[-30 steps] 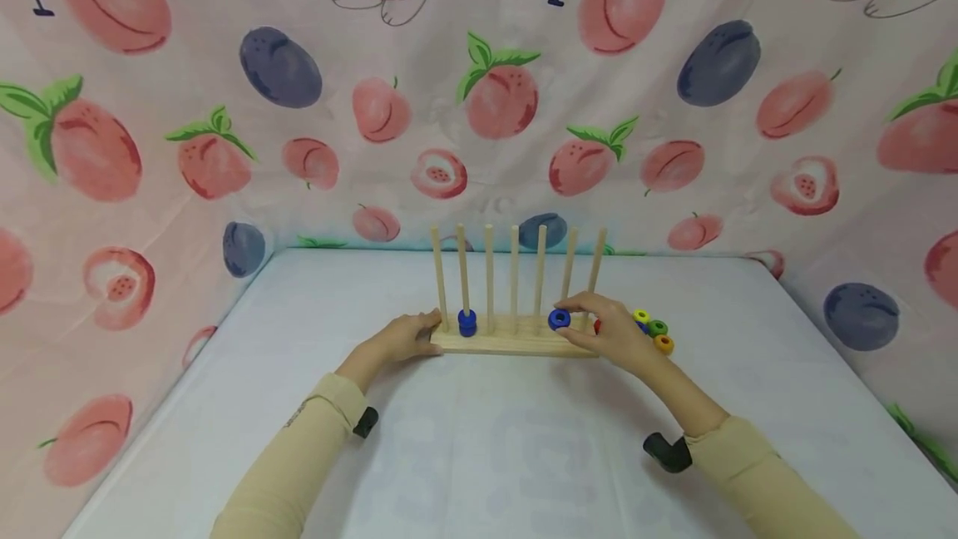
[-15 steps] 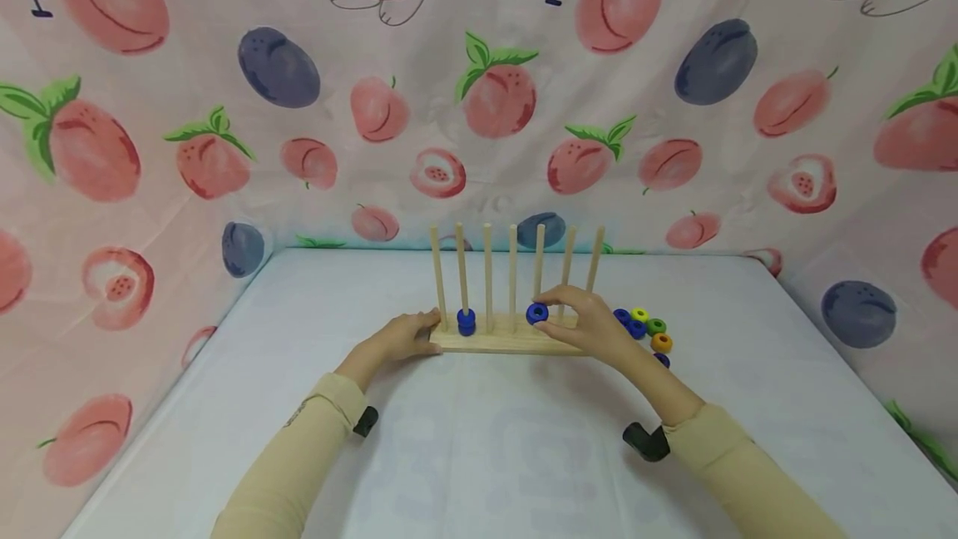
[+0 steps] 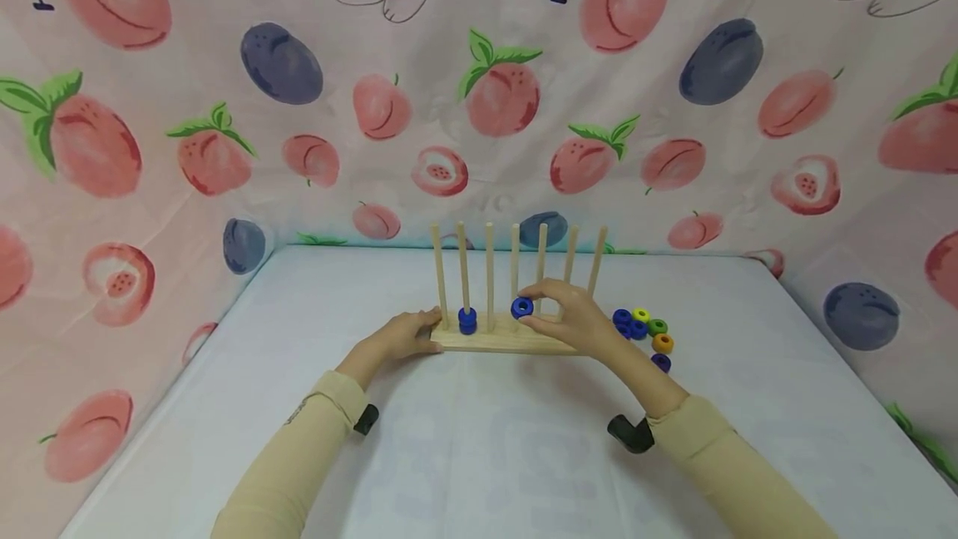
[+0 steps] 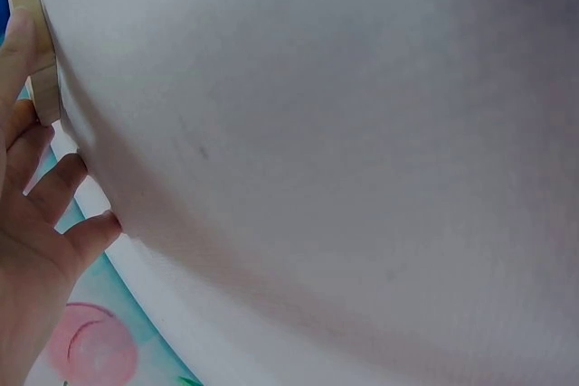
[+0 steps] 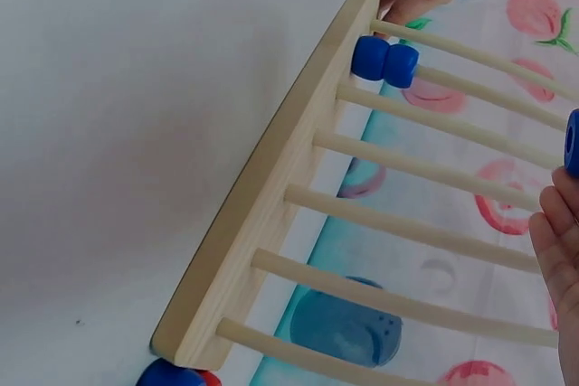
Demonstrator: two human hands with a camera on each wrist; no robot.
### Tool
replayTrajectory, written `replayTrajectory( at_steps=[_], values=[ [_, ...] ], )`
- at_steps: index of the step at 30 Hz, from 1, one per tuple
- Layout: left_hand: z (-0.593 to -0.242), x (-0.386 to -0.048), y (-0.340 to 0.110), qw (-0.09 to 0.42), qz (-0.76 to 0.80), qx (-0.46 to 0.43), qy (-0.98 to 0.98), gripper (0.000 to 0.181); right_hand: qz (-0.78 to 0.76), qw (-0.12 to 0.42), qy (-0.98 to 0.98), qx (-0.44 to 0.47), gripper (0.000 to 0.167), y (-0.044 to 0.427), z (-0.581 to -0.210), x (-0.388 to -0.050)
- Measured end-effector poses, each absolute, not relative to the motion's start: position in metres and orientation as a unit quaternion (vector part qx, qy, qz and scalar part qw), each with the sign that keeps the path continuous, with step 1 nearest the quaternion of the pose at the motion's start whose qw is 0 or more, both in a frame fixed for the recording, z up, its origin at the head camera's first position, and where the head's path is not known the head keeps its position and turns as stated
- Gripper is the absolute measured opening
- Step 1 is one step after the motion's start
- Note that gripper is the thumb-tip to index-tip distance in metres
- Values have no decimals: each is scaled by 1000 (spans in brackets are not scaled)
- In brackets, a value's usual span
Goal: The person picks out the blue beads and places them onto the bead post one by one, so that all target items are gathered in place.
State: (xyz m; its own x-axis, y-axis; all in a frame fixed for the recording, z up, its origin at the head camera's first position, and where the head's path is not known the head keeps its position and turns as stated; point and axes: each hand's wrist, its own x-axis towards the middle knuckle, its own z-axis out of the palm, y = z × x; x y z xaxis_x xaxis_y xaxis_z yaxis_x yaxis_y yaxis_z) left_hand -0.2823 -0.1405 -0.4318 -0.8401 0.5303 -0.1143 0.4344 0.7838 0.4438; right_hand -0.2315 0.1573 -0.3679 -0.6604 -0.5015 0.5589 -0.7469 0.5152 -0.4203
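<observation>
A wooden peg rack [image 3: 486, 341] with several upright rods stands on the table. Two blue beads [image 3: 467, 321] are stacked on its second rod from the left. At the rack's left end my left hand [image 3: 404, 336] grips the base, with the thumb on the front face in the left wrist view. Between thumb and fingertips, my right hand [image 3: 576, 318] pinches another blue bead [image 3: 522, 307], hole facing the head camera. That bead is in front of the middle rods, above the base. Only its edge appears in the right wrist view, near the right border.
Loose beads lie right of the rack: several blue ones [image 3: 622, 317], a yellow bead [image 3: 640, 315], a green bead [image 3: 657, 327] and an orange bead [image 3: 663, 343]. A red bead [image 5: 210, 378] shows by the rack's end. Behind the white table [image 3: 479, 439] hangs a fruit-print cloth [image 3: 494, 181].
My right hand has moved left along the rack with the blue bead, from near the right-hand rods to the middle ones. The left hand stays at the rack's left end.
</observation>
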Motion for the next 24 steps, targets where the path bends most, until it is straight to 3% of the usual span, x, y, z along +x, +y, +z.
replayTrajectory(
  at_steps=[24],
  values=[
    [-429,-281,-140,124,203,246,940,68,398,238,-805,369,35,110,-360,-236]
  ],
)
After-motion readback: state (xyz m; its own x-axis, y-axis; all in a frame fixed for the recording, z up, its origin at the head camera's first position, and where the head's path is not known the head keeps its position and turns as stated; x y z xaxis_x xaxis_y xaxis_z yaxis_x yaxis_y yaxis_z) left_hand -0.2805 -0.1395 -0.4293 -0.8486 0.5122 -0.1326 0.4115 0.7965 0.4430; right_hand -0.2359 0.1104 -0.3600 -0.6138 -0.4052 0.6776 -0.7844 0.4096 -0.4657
